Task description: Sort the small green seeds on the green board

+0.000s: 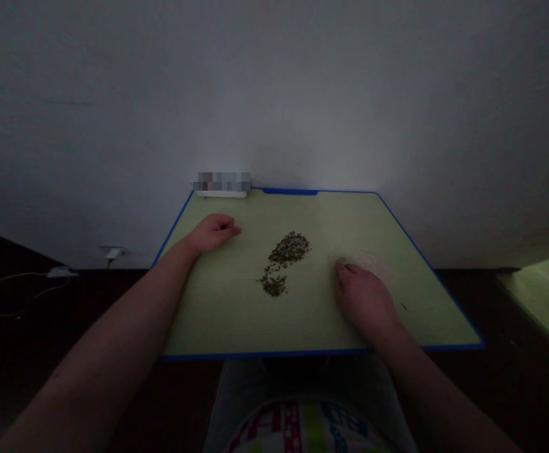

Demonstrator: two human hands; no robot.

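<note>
- One pale grey wall (302, 94), plain, behind everything else.
- One table (217, 321), light-topped with a blue edge, its far side near the wall. Work in hand, as judged from the layout: picking over small grains by hand, with a main heap (289, 247) at mid-table. The next move would seem to call for a light fingertip pinch, made low over the surface so that the heaps stay separate.
- Two bare forearms, entering from the lower corners; the left arm (127, 308) reaches farther across than the right arm (439, 384).
- One right hand (366, 296), palm down on the right half, angled inward; fingers curled, thumb and forefinger close together at the front. Whether they grip a grain cannot be told.
- One left hand (212, 233), at the left beyond mid-table, turned inward; fingers curled, thumb tip near the forefinger. Contact between the tips, or anything between them, cannot be told.
- One white object (224, 194), far left corner, upper part blurred out.
- One main heap, dark mixed with pale, between the hands.
- One pale scatter (375, 262), just beside the right hand, partly hidden by it.
- One smaller heap (275, 287), dark, nearer the person, joined to the main by stray grains.
- One dark sliver (404, 306), right of the right hand.
</note>
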